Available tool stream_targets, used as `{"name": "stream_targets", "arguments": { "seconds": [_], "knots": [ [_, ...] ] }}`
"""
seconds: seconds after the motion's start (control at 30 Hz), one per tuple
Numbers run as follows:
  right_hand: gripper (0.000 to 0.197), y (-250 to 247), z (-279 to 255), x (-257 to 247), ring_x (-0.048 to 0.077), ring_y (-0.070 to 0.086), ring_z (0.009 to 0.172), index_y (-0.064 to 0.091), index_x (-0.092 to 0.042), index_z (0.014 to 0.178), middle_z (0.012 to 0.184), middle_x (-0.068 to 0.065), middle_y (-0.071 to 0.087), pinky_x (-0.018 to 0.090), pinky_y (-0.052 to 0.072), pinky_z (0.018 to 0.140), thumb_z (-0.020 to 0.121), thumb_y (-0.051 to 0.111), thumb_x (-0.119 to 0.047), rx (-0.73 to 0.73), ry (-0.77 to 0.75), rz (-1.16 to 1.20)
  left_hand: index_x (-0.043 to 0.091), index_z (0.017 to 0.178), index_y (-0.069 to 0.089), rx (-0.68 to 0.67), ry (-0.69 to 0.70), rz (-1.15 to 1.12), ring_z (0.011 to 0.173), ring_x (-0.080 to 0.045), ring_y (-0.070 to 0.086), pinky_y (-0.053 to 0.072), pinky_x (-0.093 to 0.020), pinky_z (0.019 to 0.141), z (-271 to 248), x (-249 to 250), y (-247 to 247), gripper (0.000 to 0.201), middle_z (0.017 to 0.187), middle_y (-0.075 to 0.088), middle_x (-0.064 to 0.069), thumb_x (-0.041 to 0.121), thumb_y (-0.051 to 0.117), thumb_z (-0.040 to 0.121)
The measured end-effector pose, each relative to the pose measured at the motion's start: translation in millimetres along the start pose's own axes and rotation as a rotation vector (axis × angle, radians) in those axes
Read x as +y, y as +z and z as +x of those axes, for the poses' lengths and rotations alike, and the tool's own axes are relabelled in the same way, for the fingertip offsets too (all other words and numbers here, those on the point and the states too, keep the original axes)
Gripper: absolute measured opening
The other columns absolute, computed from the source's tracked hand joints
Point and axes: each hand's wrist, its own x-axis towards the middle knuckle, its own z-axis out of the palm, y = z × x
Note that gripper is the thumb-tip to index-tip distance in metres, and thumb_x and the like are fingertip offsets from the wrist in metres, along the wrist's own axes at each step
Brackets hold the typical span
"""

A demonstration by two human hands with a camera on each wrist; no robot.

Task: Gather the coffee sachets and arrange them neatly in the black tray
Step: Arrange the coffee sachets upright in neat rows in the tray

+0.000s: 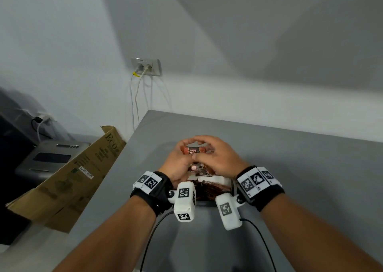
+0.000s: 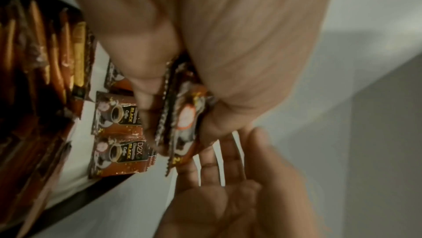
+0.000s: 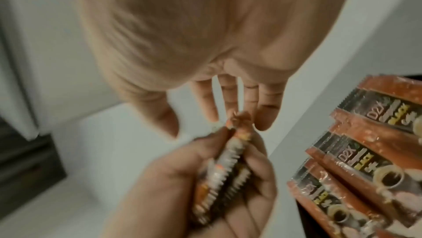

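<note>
Over the far end of the black tray [image 1: 233, 186], my left hand [image 1: 185, 148] grips a small stack of brown-and-orange coffee sachets [image 1: 193, 150] by its sides. The stack shows edge-on in the left wrist view [image 2: 182, 121] and right wrist view [image 3: 228, 166]. My right hand [image 1: 205, 147] reaches over it, and its straight fingertips [image 3: 265, 121] touch the stack's far end while the thumb stands apart. Several more sachets lie in overlapping rows in the tray [image 2: 118, 133] [image 3: 365, 151], partly hidden by my wrists in the head view.
The tray sits on a grey table [image 1: 300, 168] against a white wall. A flattened cardboard box [image 1: 78, 174] leans at the table's left edge, with a grey machine [image 1: 51, 157] behind it. Cables hang from a wall socket [image 1: 146, 66].
</note>
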Motion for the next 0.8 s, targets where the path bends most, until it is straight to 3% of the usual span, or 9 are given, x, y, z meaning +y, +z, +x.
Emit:
{"name": "stream_targets", "arguments": {
  "seconds": [0.07,0.17,0.27,0.33,0.47,0.6,0.7,0.8],
  "knots": [
    [0.030,-3,5,7,0.004,0.066,0.077,0.069,-0.032,0.112,0.097,-0.009,0.069,0.027,0.054,0.077,0.086,0.070,-0.017,0.093,0.048,0.019,0.010,0.131,0.046,0.010,0.053,0.064,0.072,-0.022,0.069,0.058,-0.030,0.063,3,-4,-1,0.063,0.094,0.068,-0.020,-0.026,0.059,0.081],
    [0.026,-7,8,14,0.004,0.066,0.067,0.074,-0.021,0.105,0.083,-0.007,0.073,0.024,0.053,0.070,0.082,0.072,-0.008,0.109,0.061,-0.043,0.012,0.131,0.047,0.035,0.083,0.160,0.075,-0.023,0.067,0.056,-0.030,0.066,8,-8,1,0.069,0.096,0.068,-0.019,-0.022,0.069,0.075],
    [0.018,-20,7,14,0.008,0.068,0.062,0.074,-0.022,0.087,0.073,-0.003,0.074,0.030,0.058,0.067,0.082,0.073,-0.004,0.117,0.045,-0.045,0.015,0.127,0.048,0.094,0.078,0.211,0.071,-0.024,0.067,0.055,-0.033,0.062,9,-9,0,0.064,0.099,0.068,-0.019,-0.009,0.077,0.076],
    [0.021,-32,6,21,0.007,0.068,0.061,0.070,-0.026,0.078,0.069,-0.008,0.073,0.028,0.058,0.065,0.084,0.072,-0.005,0.143,0.057,-0.113,0.014,0.125,0.048,0.164,0.068,0.205,0.064,-0.020,0.062,0.051,-0.032,0.058,10,-8,-4,0.051,0.097,0.065,-0.016,-0.003,0.072,0.084],
    [0.026,-39,5,54,0.011,0.067,0.070,0.066,-0.027,0.075,0.076,-0.008,0.071,0.018,0.049,0.059,0.087,0.066,-0.004,0.110,0.183,-0.335,0.012,0.124,0.051,0.258,0.057,0.246,0.066,-0.016,0.061,0.051,-0.032,0.063,12,-6,-18,0.038,0.099,0.062,-0.008,-0.004,0.061,0.090],
    [0.027,-26,5,82,0.017,0.066,0.082,0.064,-0.027,0.080,0.088,-0.003,0.067,0.019,0.048,0.064,0.086,0.066,-0.002,0.007,0.296,-0.444,0.016,0.119,0.054,0.250,0.034,0.327,0.066,-0.016,0.060,0.055,-0.034,0.072,11,-10,-24,0.034,0.095,0.064,-0.007,0.000,0.061,0.090],
    [0.028,-19,5,90,0.019,0.067,0.080,0.061,-0.027,0.077,0.089,-0.001,0.067,0.028,0.056,0.064,0.084,0.062,0.000,0.013,0.324,-0.466,0.017,0.115,0.054,0.232,0.010,0.320,0.070,-0.024,0.059,0.051,-0.042,0.072,11,-13,-24,0.033,0.089,0.064,-0.008,-0.001,0.061,0.089],
    [0.024,-15,6,94,0.021,0.068,0.075,0.058,-0.023,0.074,0.083,0.001,0.067,0.039,0.061,0.069,0.082,0.061,-0.001,0.037,0.306,-0.490,0.016,0.115,0.054,0.220,-0.007,0.329,0.072,-0.027,0.057,0.049,-0.041,0.069,10,-14,-24,0.032,0.085,0.062,-0.010,-0.002,0.061,0.089]
  ]
}}
